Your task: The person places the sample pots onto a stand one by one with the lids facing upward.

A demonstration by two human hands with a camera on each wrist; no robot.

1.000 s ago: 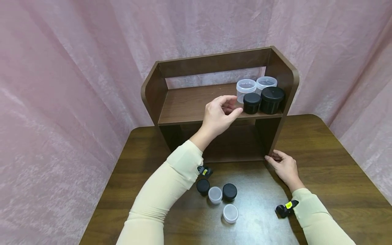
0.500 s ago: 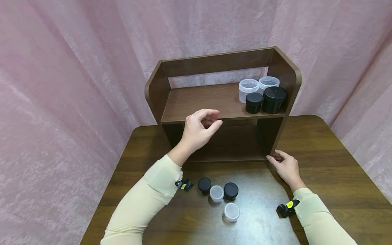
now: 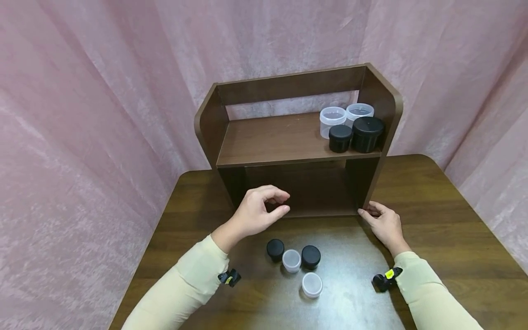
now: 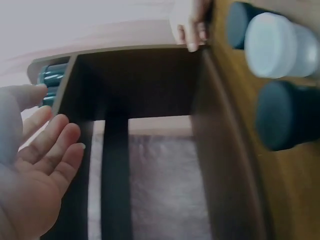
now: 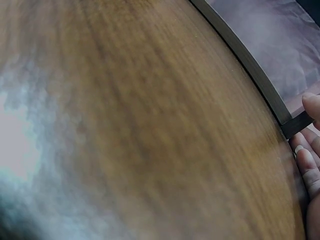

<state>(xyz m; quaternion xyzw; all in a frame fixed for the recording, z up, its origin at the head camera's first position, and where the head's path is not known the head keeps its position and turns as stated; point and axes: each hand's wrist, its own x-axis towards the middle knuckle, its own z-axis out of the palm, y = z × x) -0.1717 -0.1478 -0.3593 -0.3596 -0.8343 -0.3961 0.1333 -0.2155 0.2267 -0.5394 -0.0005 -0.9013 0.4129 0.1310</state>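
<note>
My left hand (image 3: 260,211) hovers in front of the lower compartment of a brown wooden shelf (image 3: 264,140), with nothing between its loosely bent fingers. Below it on the table stand two small black-lidded jars (image 3: 275,250) and two small clear jars with white lids (image 3: 291,261). At the shelf's lower right corner, my right hand (image 3: 384,227) pinches the side panel, thumb on one side and fingers on the other, as the right wrist view shows. On the upper shelf's right end stand two clear jars (image 3: 332,121), a small black jar (image 3: 340,139) and a larger black jar (image 3: 366,134).
The shelf stands toward the back of a wooden table (image 3: 433,215). Pink curtains (image 3: 123,91) hang behind and at both sides. The shelf's raised side panels (image 3: 381,103) bound the upper level. A glossy reflection lies on the tabletop near the front.
My left hand has drawn back from the small black jar on the upper shelf, moving down and left to the lower compartment's front. The right hand stays at the corner.
</note>
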